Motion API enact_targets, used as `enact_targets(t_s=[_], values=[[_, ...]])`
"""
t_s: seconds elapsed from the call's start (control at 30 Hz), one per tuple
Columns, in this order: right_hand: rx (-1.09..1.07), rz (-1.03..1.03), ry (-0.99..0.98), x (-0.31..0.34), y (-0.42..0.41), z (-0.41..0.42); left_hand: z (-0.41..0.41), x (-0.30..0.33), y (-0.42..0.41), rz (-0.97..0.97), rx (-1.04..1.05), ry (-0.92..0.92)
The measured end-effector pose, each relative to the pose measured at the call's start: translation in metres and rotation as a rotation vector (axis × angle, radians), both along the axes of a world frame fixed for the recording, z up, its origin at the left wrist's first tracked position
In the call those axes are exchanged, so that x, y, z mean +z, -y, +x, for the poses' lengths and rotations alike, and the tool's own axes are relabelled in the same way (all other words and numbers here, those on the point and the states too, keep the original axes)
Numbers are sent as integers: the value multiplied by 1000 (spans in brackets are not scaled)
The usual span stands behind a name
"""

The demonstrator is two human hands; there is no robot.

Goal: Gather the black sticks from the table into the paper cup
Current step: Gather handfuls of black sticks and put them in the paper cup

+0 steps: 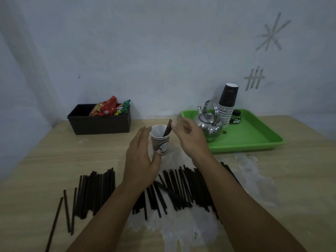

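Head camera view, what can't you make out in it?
- Sticks: part of the pile lies under the two forearms, so no count.
- Cup: how many sticks are inside; its wall hides them.
- Left hand: whether it touches the cup.
- Small green jar: label too small.

Both bare forearms reach forward from the bottom edge, angling in toward each other. The left hand (141, 159) stands on edge, palm facing right, fingers straight and close together and pointing away, thumb stretched out to the right. The right hand (190, 138) is raised a touch higher, palm facing left and slightly down, fingers loosely spread and gently curled, with nothing pinched between them. The two hands face one another, apart, with a clear gap between the palms.
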State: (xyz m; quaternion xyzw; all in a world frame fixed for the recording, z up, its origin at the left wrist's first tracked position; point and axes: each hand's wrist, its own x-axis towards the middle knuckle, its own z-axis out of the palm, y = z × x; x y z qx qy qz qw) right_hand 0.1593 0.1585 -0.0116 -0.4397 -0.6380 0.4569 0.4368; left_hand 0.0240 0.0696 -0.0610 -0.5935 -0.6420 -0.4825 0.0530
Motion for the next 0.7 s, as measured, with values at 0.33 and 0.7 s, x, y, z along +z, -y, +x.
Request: enact_targets(t_s=[0.33,0.7], values=[[-379,130,332,-14,18,115,65,-13,20,-185,-180,-35],[-321,-117,1033,-59,35,148,102,-37,8,-312,-227,-249]])
